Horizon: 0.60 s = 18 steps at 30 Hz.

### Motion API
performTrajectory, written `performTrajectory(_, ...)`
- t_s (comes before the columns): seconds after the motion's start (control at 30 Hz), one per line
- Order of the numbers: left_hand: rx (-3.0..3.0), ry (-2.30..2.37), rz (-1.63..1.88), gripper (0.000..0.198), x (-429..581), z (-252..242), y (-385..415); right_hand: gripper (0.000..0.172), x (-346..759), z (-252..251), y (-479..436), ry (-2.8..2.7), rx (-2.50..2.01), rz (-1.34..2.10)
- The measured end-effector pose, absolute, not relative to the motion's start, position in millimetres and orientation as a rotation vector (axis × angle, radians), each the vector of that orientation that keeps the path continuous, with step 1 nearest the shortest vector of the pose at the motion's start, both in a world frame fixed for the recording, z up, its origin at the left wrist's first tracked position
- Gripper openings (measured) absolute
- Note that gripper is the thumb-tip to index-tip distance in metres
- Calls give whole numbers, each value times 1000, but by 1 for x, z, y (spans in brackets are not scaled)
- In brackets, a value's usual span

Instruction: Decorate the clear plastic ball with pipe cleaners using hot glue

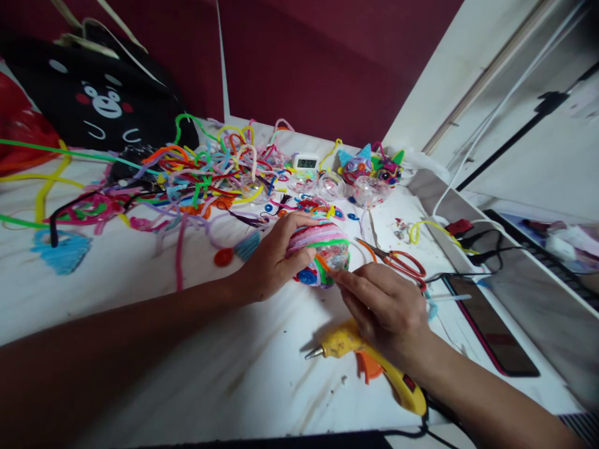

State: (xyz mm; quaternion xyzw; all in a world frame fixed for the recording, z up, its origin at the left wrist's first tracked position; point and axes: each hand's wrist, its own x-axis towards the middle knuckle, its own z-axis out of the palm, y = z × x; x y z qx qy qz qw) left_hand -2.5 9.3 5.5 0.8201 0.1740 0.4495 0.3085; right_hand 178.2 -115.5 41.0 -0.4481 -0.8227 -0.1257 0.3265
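A round craft ball [321,236], wrapped in pink, green and purple pipe cleaners, is held above the white table. My left hand [281,259] curls around its left side, thumb on the front. A blue button-like piece [307,276] sits low on the ball, and part of its right side is bare and see-through. My right hand [386,302] pinches an orange pipe cleaner [322,262] against the ball's front. Below that hand lies a yellow glue gun [344,342], nozzle pointing left. Orange-handled scissors [397,259] rest just behind the right hand.
A tangled heap of pipe cleaners [210,168] spreads across the back left. Behind are a small digital clock [306,162], two decorated balls with pointed ears [358,167] and clear plastic pieces [369,190]. A phone [491,324] lies at right; a black bag [103,93] stands back left.
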Motion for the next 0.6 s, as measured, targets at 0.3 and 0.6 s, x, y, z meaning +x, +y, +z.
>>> performTrajectory(0.3,2149,467,1182,32,-2,6,10,18,178,38,-113,-2200,-1122,-419)
performTrajectory(0.6,2145,477,1174,33,-2,7,9,19,178,36,-113,-2256,-1139,-534)
